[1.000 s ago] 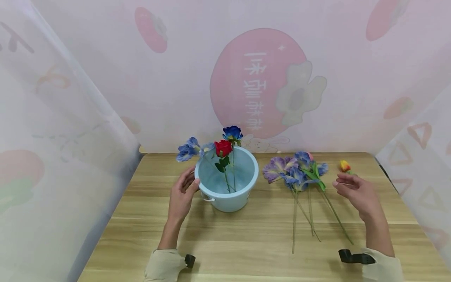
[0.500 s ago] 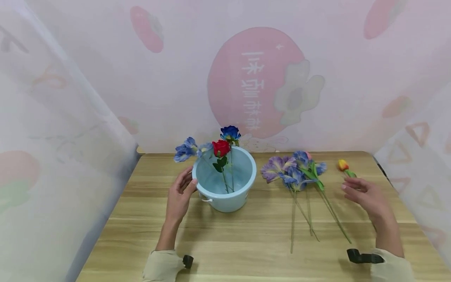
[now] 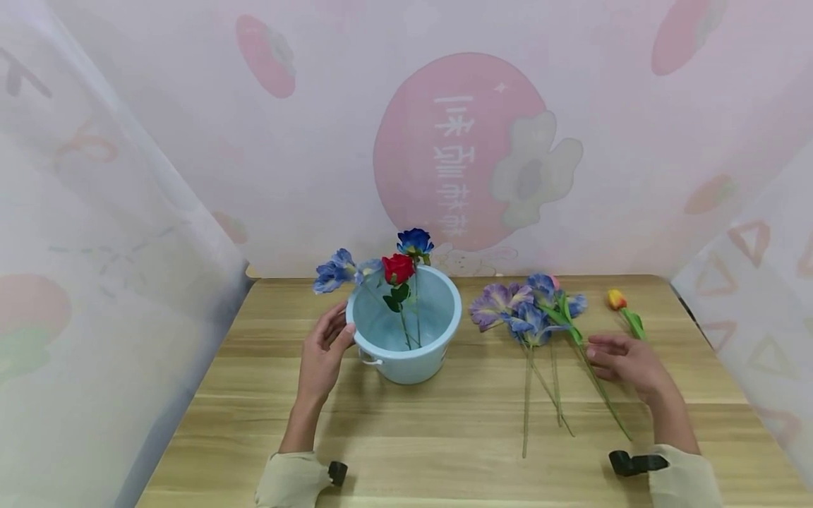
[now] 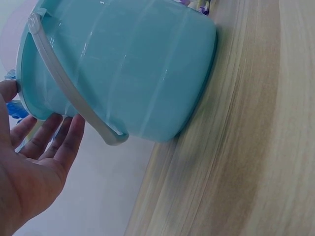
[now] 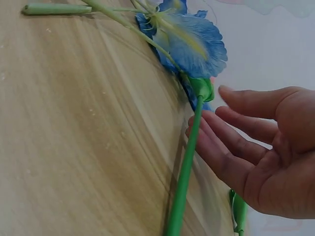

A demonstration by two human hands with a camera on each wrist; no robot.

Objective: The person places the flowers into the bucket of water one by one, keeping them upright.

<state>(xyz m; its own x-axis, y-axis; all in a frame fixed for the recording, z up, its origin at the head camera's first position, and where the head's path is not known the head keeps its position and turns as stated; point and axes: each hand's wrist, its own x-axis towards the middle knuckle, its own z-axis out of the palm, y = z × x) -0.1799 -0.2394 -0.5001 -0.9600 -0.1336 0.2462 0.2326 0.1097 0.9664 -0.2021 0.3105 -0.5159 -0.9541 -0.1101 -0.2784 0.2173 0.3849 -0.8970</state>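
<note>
A light blue bucket (image 3: pixel 406 367) stands left of centre on the table. In it are a red rose (image 3: pixel 398 269), a blue rose (image 3: pixel 415 242) and a blue iris (image 3: pixel 336 271) leaning over the rim. My left hand (image 3: pixel 320 360) rests on the bucket's left side, thumb at the rim and fingers spread along the wall, as the left wrist view shows. My right hand (image 3: pixel 629 363) is beside the green stem (image 5: pixel 184 172) of a tulip among the flowers at right. Its fingertips are right at the stem, and the thumb stands apart from the fingers.
Purple and blue irises (image 3: pixel 530 324) lie in a bunch right of the bucket, stems toward me. A yellow-orange tulip (image 3: pixel 616 300) lies beyond my right hand. The wooden table (image 3: pixel 444 451) meets a printed backdrop (image 3: pixel 305 176) at its far edge.
My right hand first shifted right and slightly down, near the yellow-orange tulip, then moved left to the stem beside the iris bunch. My left hand stays at the bucket.
</note>
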